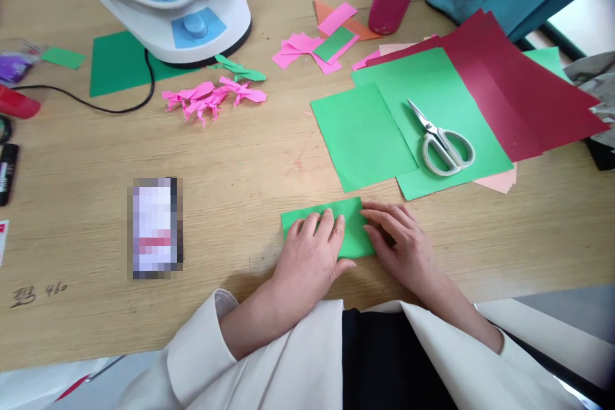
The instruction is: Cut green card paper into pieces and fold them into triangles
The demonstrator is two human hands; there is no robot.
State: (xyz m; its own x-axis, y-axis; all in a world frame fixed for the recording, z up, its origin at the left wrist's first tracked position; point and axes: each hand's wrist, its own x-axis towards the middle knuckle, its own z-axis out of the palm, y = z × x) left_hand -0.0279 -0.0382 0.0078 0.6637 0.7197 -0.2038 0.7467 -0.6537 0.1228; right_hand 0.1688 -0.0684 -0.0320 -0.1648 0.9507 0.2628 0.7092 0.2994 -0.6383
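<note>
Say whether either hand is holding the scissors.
No, the scissors lie on the large green sheet, while the left hand rests on a green paper piece and the right hand is at its edge.

Your head camera looks forward and down from close above the table [240, 160], framing your left hand [310, 246] and right hand [408, 243] below mid-view.

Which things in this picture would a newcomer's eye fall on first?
Probably the bright green paper rectangle under the left hand, with the right hand at its right edge. Beyond it, white-handled scissors lie on a larger green sheet, and folded pink paper figures lie before the white fan at upper left.
</note>
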